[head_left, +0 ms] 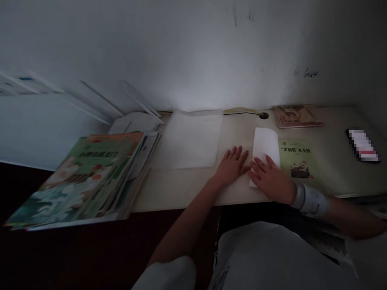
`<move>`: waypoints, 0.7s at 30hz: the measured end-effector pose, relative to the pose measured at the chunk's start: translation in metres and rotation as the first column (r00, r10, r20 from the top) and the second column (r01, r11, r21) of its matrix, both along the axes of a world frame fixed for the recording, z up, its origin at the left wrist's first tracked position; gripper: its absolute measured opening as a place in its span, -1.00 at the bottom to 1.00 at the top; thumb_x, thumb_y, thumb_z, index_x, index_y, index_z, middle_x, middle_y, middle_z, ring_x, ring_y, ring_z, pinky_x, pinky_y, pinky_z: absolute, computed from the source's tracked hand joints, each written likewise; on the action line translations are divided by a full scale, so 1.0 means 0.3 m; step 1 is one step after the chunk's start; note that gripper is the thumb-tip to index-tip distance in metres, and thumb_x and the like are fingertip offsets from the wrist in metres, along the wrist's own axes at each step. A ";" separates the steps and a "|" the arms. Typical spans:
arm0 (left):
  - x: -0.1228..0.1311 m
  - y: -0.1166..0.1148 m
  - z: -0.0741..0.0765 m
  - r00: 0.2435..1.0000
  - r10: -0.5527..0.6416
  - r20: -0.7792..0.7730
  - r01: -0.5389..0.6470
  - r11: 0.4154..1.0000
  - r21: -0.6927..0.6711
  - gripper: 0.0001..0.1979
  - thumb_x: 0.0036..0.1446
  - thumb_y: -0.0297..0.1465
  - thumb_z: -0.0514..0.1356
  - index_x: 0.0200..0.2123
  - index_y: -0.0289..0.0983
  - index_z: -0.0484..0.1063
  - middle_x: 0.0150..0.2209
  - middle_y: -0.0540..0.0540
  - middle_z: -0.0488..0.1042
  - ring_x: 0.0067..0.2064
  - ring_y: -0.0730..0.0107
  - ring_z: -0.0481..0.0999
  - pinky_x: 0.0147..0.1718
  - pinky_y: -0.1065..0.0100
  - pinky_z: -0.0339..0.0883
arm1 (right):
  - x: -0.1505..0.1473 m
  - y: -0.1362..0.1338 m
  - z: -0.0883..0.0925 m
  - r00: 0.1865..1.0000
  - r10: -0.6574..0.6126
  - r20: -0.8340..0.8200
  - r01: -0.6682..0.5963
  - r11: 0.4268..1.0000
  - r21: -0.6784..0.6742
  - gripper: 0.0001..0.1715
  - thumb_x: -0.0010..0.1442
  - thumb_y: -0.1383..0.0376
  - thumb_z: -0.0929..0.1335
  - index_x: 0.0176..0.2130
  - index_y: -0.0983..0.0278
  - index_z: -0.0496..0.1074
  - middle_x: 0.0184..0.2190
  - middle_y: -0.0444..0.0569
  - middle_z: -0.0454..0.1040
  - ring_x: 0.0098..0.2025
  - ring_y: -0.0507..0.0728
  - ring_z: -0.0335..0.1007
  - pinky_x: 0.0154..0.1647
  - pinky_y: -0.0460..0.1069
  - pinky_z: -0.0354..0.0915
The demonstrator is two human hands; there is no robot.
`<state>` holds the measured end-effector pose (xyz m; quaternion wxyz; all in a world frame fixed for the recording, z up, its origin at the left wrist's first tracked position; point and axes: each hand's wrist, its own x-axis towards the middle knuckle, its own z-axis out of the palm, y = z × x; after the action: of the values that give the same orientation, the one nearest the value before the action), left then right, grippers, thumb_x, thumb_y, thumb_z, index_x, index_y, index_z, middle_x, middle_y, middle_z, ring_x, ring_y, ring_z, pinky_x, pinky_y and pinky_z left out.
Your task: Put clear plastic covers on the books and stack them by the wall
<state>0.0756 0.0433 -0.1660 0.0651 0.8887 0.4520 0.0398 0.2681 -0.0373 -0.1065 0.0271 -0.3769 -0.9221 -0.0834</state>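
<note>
Now, centre frame, both palms splayed flat: right hand [272,181] pressing one folded paper [266,143], left hand [231,165] just beside it on the surface [187,189]. Two single books at right, green book [298,159] and pinkish book [298,116]; one book stack [84,181] lower left.

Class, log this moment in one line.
left hand: flat on desk, beside folded paper | right hand: flat on folded paper | green book: right of folded paper | book stack: far left

The right hand [272,181] covers the near end of the folded white paper [265,150], hiding its lower edge. The flat object [363,145] at the right of the desk [181,189] is pixelated beyond telling. The picture-book stack [87,181] is blurred and its titles are unreadable. The wall scribble [311,73] is too small to read.
</note>
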 end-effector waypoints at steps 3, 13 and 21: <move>0.001 0.003 -0.003 1.000 0.003 0.024 -0.003 1.000 -0.020 -0.42 0.24 -0.16 0.00 0.26 -0.29 0.08 0.32 -0.32 -0.03 0.34 0.01 -0.11 0.24 -0.01 -0.17 | 0.052 -0.049 -0.025 0.997 -0.074 0.029 0.074 0.997 0.010 -0.56 0.23 0.44 0.18 0.07 0.44 0.34 0.13 0.30 0.29 0.17 0.35 0.22 0.13 0.29 0.17; 0.042 -0.019 0.056 0.925 -0.035 0.378 0.094 0.986 -0.140 -0.48 0.25 -0.23 -0.03 0.22 -0.31 0.13 0.30 -0.28 0.05 0.33 0.07 -0.05 0.26 -0.05 -0.27 | 0.146 -0.115 -0.060 0.961 -0.251 -0.113 0.261 0.961 0.089 -0.47 0.21 0.51 0.16 0.17 0.45 0.23 0.26 0.24 0.09 0.33 0.35 -0.14 0.16 0.25 0.18; 0.235 0.000 0.119 0.122 0.709 0.695 0.309 0.639 -0.705 -0.62 0.12 -0.11 0.10 -0.21 -0.30 0.43 -0.28 -0.14 0.55 -0.27 0.29 0.54 -0.31 0.32 0.38 | 0.189 -0.097 -0.067 0.934 -0.202 -0.295 0.163 0.975 -0.150 -0.22 0.21 0.26 0.27 0.31 0.35 -0.07 0.33 0.22 -0.10 0.37 0.29 -0.34 0.22 0.26 0.09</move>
<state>0.1462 0.0434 -0.1304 0.6772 0.4430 0.4010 0.4292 0.3249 -0.0664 -0.1265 0.1396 -0.4704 -0.8708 0.0314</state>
